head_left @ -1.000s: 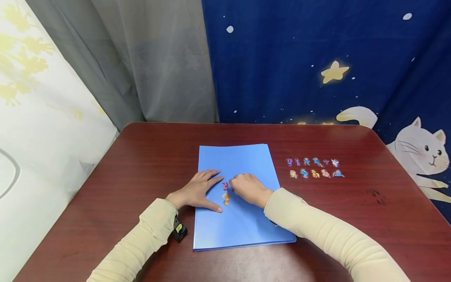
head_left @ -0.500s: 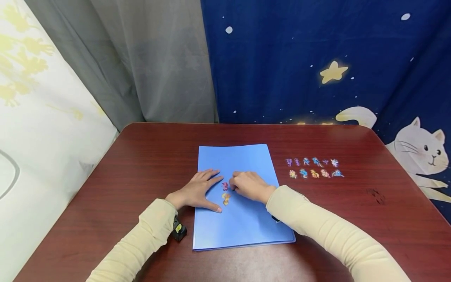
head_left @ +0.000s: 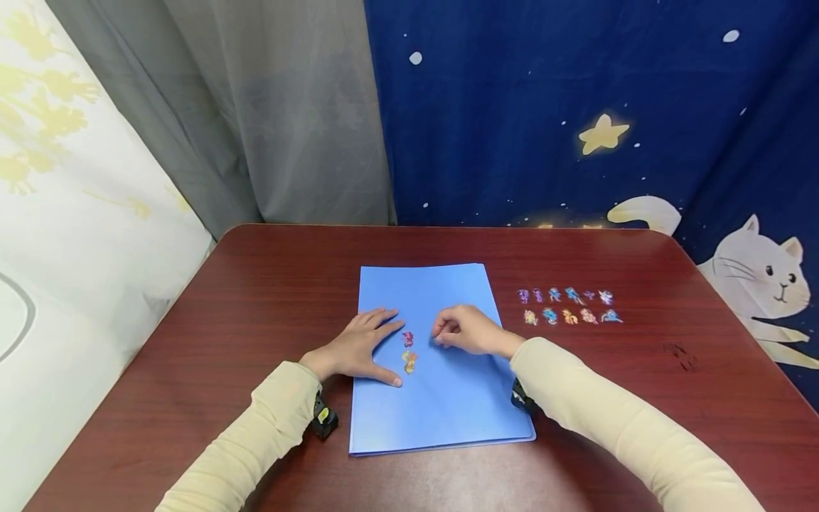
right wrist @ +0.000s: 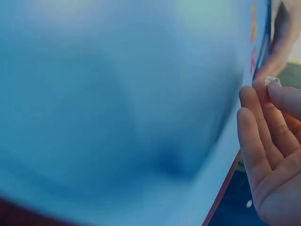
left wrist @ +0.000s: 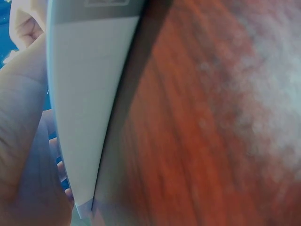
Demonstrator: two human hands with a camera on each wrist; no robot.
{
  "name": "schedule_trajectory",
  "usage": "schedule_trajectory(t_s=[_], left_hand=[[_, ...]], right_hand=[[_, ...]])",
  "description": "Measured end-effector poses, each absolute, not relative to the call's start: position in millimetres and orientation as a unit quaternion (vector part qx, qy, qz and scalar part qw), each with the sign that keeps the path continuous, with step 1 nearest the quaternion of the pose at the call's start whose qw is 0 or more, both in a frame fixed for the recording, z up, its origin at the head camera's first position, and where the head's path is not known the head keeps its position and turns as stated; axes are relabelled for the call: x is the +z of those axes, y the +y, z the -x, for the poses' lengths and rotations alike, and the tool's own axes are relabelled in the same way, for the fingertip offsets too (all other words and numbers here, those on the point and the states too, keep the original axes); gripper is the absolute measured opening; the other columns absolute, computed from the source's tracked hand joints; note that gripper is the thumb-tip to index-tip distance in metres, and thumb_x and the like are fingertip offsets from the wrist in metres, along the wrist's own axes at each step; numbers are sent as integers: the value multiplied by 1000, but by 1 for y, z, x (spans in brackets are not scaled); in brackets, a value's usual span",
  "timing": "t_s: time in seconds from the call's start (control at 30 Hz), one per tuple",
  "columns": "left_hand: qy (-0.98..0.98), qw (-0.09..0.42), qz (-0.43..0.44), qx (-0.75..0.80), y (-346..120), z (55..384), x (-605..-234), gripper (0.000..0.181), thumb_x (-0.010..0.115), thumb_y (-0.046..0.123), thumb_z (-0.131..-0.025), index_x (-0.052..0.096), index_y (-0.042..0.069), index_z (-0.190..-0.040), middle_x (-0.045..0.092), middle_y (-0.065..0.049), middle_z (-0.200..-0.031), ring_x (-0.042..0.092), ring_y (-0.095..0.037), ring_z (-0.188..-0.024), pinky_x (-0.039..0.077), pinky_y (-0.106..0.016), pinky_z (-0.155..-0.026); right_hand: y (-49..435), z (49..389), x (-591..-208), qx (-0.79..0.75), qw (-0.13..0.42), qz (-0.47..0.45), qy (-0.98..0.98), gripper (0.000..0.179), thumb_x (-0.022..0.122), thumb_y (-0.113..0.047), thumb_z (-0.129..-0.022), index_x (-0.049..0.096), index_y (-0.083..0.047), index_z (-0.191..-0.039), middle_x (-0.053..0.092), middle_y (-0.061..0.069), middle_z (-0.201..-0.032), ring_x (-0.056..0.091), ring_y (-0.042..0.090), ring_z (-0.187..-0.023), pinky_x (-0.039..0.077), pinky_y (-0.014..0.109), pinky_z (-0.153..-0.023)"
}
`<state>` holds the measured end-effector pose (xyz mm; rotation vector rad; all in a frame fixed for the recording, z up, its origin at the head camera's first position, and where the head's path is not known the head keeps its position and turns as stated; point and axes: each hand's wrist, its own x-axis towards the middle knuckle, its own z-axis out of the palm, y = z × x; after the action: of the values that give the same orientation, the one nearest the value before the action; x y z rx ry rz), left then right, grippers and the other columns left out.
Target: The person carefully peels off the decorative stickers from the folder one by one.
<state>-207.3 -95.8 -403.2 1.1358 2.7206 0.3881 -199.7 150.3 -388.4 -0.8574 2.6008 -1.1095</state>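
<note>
A blue file folder (head_left: 441,405) lies on the table. My left hand (head_left: 361,348) rests spread on its left side, fingers straight and thumb apart. Just right of that hand, a pink pony sticker (head_left: 408,339) sits above a yellow-orange pony sticker (head_left: 409,361) on the cover. Over the folder's middle, my right hand (head_left: 470,331) pinches a small pale sticker (right wrist: 272,81) between thumb and index finger; its picture is too small to make out. In the right wrist view the other right-hand fingers (right wrist: 256,141) are nearly straight.
Two rows of small pony stickers (head_left: 569,316) lie on the dark red table (head_left: 281,270) right of the folder. A dark mark (head_left: 681,357) shows farther right. Grey (head_left: 307,107) and blue curtains (head_left: 499,107) hang behind the table; a white wall (head_left: 77,284) stands at the left.
My right hand has drawn back to the right from beside the pink sticker, and a small piece now shows at its fingertips. My left hand stays in place.
</note>
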Motion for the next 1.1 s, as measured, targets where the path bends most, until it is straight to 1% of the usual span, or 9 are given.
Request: schedule_trajectory(t_s=[0.1, 0.2, 0.4, 0.6, 0.73, 0.83, 0.97, 1.1], left_hand=[[911, 87, -380, 132, -96, 207, -403, 99, 64, 66, -61, 31, 13, -139, 20, -8, -145, 11, -28, -132, 10, -46, -104], [909, 89, -384, 135, -95, 206, -402, 98, 65, 64, -62, 31, 12, -139, 21, -8, -144, 11, -28, -132, 10, -47, -104], [907, 87, -388, 136, -95, 205, -401, 98, 65, 64, -63, 31, 12, -139, 21, -9, -144, 11, -29, -132, 11, -48, -103], [908, 86, -387, 138, -96, 205, -401, 97, 65, 63, -63, 32, 11, -138, 21, -10, -144, 13, -30, -131, 11, -50, -102], [909, 87, -383, 141, -97, 205, -401, 98, 65, 64, -62, 32, 12, -138, 21, -9, -144, 12, -29, -132, 11, -49, -103], [909, 87, -381, 147, -97, 204, -401, 98, 66, 63, -62, 32, 12, -138, 21, -9, -144, 12, -29, -132, 10, -49, -103], [909, 84, -382, 147, -96, 204, -402, 98, 65, 64, -62, 33, 11, -138, 22, -10, -144, 12, -30, -132, 11, -49, -103], [907, 78, -388, 144, -96, 204, -402, 98, 65, 64, -62, 33, 10, -137, 22, -11, -143, 13, -31, -131, 11, -50, -102]], right_hand=[[165, 197, -387, -427, 119, 261, 858, 8, 58, -4, -84, 62, 1, -89, 65, 7, -77, 61, 13, -67, 48, 24, -57], [186, 194, -387, -457, 121, 231, 851, 9, 57, -4, -85, 61, 2, -89, 66, 10, -80, 63, 17, -68, 49, 27, -56], [226, 187, -390, -484, 105, 165, 853, 9, 54, -4, -85, 60, 2, -88, 66, 14, -82, 63, 24, -71, 50, 31, -57], [256, 179, -394, -479, 79, 115, 866, 15, 58, -10, -85, 61, 4, -89, 63, 16, -78, 59, 26, -68, 50, 33, -57], [270, 178, -396, -469, 67, 86, 877, 18, 59, -13, -85, 62, 4, -90, 60, 15, -78, 55, 24, -64, 49, 33, -54], [277, 179, -398, -464, 68, 60, 881, 17, 59, -14, -85, 62, 3, -89, 60, 13, -75, 54, 22, -61, 47, 32, -51], [285, 179, -401, -463, 82, 27, 882, 15, 57, -11, -85, 61, 3, -87, 60, 8, -68, 52, 17, -58, 46, 30, -49], [291, 179, -405, -466, 86, 17, 881, 13, 58, -7, -82, 61, 5, -85, 62, 5, -67, 51, 12, -56, 45, 28, -47]])
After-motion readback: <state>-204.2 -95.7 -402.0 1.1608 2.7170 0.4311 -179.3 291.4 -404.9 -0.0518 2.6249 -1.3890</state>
